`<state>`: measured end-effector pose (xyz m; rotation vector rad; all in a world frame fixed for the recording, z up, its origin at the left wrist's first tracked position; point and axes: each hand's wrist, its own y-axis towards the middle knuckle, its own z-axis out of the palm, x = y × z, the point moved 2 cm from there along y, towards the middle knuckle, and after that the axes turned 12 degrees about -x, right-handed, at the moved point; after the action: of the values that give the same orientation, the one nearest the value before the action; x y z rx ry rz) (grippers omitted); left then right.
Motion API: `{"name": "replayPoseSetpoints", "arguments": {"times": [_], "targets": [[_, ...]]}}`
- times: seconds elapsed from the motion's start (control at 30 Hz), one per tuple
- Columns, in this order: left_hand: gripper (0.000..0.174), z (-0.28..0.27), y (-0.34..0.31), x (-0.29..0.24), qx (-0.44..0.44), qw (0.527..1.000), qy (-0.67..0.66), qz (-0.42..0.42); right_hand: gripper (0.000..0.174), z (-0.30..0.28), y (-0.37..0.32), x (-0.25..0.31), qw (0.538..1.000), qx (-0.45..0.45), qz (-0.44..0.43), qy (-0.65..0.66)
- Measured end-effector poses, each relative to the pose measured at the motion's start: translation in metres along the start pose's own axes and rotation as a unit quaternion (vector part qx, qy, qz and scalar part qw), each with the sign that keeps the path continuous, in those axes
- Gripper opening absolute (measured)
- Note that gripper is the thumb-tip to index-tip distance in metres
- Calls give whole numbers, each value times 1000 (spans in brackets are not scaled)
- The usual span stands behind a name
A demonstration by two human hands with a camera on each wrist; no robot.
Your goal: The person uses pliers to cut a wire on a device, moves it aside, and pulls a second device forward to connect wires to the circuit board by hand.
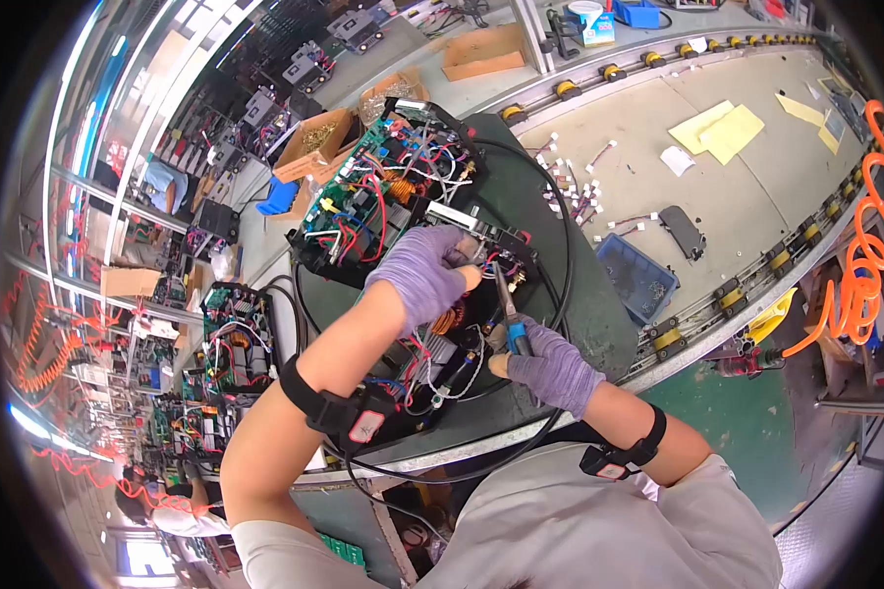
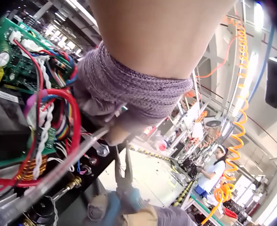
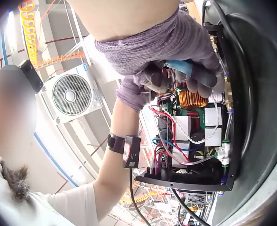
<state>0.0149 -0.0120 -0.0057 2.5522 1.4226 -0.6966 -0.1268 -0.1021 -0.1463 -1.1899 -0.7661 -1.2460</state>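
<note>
Both hands wear purple knit gloves with bare or tan fingertips. My left hand [image 1: 422, 275] is curled at the end panel of an opened electronic unit [image 3: 192, 125], over its wires. In the left wrist view a clear tube [image 2: 58, 172] runs up to that hand's fingertips, which pinch it. My right hand [image 1: 560, 373] grips long-nose pliers [image 1: 517, 337] by their blue handles. The plier tips point at the panel, close to the left fingertips. Inside the unit are a copper coil [image 3: 192, 100], white blocks and red and white wires.
A second opened unit [image 1: 388, 187] stands behind. A black cable [image 1: 567, 226] loops round the work. Right of it are a blue bin [image 1: 638, 278], a black part [image 1: 682, 232], small connectors and yellow papers [image 1: 717, 131]. A roller rail edges the bench; an orange coiled hose [image 1: 859, 255] hangs at right.
</note>
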Motion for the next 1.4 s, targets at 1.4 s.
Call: {"name": "replayPoseSetpoints", "arguments": {"times": [1.4], "targets": [[23,20,-10,2,-65,985,-156,-45,62,11,3,12,939,-183,-144,-252]]}}
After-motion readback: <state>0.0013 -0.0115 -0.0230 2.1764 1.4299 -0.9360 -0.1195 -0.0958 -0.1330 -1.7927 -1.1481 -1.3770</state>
